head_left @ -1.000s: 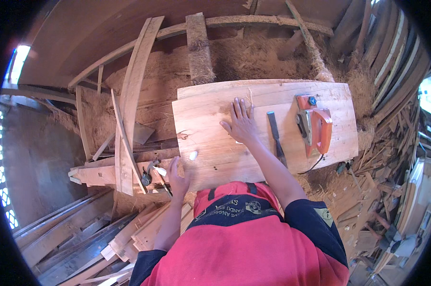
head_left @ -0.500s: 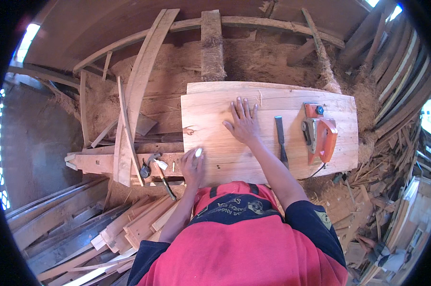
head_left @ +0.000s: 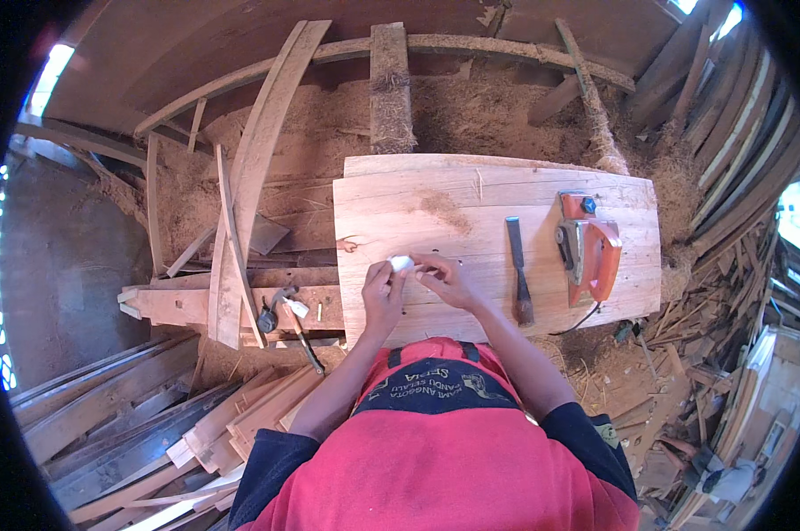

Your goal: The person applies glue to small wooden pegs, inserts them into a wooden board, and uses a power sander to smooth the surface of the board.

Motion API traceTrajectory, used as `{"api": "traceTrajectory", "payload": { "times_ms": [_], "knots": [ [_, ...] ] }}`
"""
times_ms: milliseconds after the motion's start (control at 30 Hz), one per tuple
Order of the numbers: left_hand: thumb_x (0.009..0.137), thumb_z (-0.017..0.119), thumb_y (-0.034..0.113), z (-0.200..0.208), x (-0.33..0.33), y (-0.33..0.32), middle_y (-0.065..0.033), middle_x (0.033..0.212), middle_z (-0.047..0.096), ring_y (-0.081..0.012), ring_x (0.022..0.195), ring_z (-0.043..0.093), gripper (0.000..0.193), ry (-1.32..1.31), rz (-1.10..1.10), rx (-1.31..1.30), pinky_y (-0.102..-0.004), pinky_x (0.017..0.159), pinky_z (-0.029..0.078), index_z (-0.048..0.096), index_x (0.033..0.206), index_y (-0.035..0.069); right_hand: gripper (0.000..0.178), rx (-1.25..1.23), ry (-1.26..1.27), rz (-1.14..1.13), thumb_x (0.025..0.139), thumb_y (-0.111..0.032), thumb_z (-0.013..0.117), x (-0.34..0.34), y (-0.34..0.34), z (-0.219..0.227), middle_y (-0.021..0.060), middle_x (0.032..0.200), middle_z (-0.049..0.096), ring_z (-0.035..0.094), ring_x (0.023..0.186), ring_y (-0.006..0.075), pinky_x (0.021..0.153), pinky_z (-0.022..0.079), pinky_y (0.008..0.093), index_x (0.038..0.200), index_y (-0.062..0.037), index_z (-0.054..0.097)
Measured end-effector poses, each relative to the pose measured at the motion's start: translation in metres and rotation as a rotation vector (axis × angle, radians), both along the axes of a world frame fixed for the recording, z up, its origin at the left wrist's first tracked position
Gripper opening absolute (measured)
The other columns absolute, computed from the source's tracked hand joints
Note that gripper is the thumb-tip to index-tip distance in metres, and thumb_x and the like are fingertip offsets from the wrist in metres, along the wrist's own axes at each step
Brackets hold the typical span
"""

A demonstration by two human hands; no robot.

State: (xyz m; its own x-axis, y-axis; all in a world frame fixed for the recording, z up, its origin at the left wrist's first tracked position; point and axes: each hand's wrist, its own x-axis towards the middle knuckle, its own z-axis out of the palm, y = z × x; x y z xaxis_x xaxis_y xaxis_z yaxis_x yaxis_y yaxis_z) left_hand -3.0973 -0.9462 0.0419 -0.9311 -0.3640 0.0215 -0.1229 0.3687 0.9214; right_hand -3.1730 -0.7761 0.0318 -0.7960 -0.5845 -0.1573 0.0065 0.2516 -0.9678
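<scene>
Over the near left part of a pale wooden panel (head_left: pixel 364 208), my two hands meet. A small rounded white object (head_left: pixel 401 264), its kind too small to make out, is held in the fingers of my left hand (head_left: pixel 383 294). My right hand (head_left: pixel 448 281) is closed in a pinch at the object's right side; what its fingertips grip is hidden. Beyond the hands, a brown dusty patch (head_left: pixel 446 212) marks the panel. To their right lie a chisel (head_left: pixel 517 265) with a dark handle and an orange electric planer (head_left: pixel 599 252).
Left of the panel, a hammer (head_left: pixel 301 332) and a black tape measure (head_left: pixel 268 319) lie on a thick beam (head_left: pixel 183 303). Long boards (head_left: pixel 260 168) lean across it. Stacked planks (head_left: pixel 125 425) fill the near left, and wood scraps (head_left: pixel 718 301) crowd the right.
My right hand has left the panel's surface and come back to my left hand, uncovering the brown patch. My left hand has moved right, over the panel, with the white object.
</scene>
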Motion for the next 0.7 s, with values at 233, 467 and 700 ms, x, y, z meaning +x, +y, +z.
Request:
{"api": "traceTrajectory", "payload": {
  "times_ms": [233,467,700],
  "knots": [
    [0.100,0.060,0.009,-0.008,-0.039,0.033,-0.0149,0.110,0.063,-0.0198,0.094,0.067,0.034,0.046,-0.193,0.147,-0.0297,0.077,0.056,0.061,0.131,-0.005,0.034,-0.521,-0.539,-0.309,0.102,-0.021,0.063,-0.008,0.017,-0.019,0.0068,0.118,0.066,0.067,0.104,0.0160,0.077,0.059,0.0305,0.131,-0.0047,0.058],
    [0.094,0.067,0.019,-0.036,-0.006,-0.019,-0.0146,0.116,0.061,-0.0298,0.104,0.061,0.038,0.113,-0.097,-0.436,-0.0408,0.092,0.050,0.064,0.128,0.002,0.031,-0.233,-0.213,-0.595,0.098,-0.020,0.068,-0.057,0.031,-0.033,0.0070,0.102,0.070,0.068,0.085,0.0124,0.072,0.058,0.0277,0.121,0.0012,0.064],
    [0.094,0.067,0.026,-0.047,0.020,-0.027,-0.0126,0.131,0.055,-0.0310,0.124,0.051,0.043,0.069,-0.177,-0.753,-0.0467,0.104,0.037,0.059,0.133,0.009,0.029,0.024,-0.075,-0.575,0.092,-0.023,0.077,-0.085,0.019,-0.037,0.0009,0.079,0.068,0.060,0.070,0.0055,0.061,0.046,0.0221,0.107,0.0013,0.070]
  ]
}}
